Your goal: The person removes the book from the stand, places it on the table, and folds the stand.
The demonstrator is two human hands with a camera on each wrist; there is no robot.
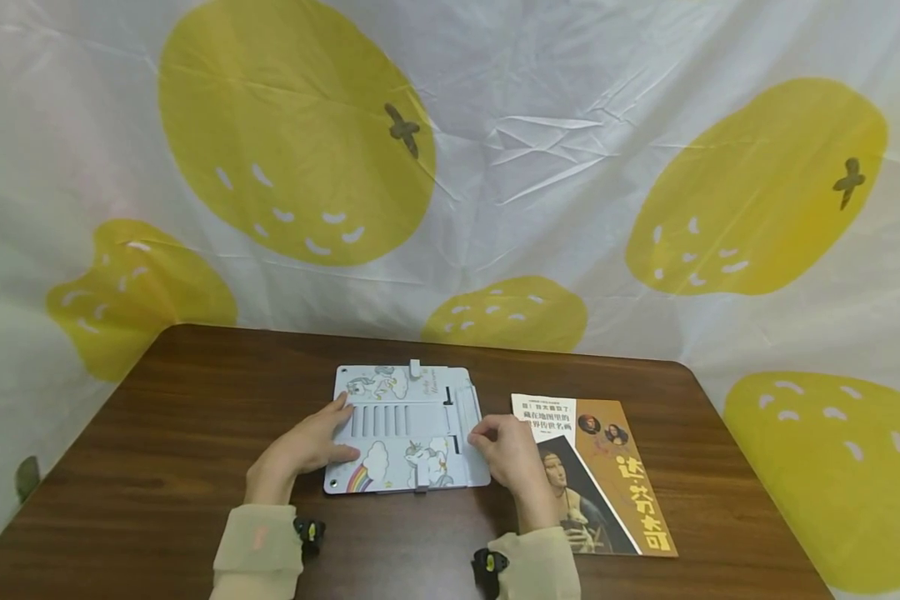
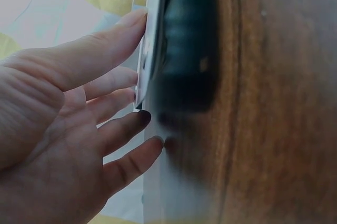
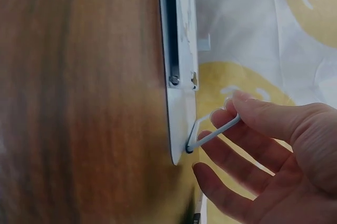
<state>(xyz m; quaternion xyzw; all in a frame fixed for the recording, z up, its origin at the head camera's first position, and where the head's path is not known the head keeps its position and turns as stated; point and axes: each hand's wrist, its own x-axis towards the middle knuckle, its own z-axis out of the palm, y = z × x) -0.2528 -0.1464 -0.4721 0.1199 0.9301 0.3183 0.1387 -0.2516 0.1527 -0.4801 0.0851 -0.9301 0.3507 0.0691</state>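
Observation:
A folded white book stand (image 1: 390,429) with unicorn and rainbow prints lies flat on the table. My left hand (image 1: 300,442) rests at its left edge. In the left wrist view the thumb (image 2: 113,42) touches the stand's edge, and the fingers extend loosely beside it. At the opposite side, my right hand (image 1: 512,450) pinches a thin white wire bar (image 3: 218,132) between thumb and fingertips. The right wrist view shows this wire tilted up from the stand's plate (image 3: 181,118), still joined to it at its lower end.
Right of the stand lies a book (image 1: 633,492) with a portrait on its cover, partly behind my right hand and forearm. The brown wooden table (image 1: 157,450) ends at a white curtain (image 1: 510,225) printed with yellow fruit.

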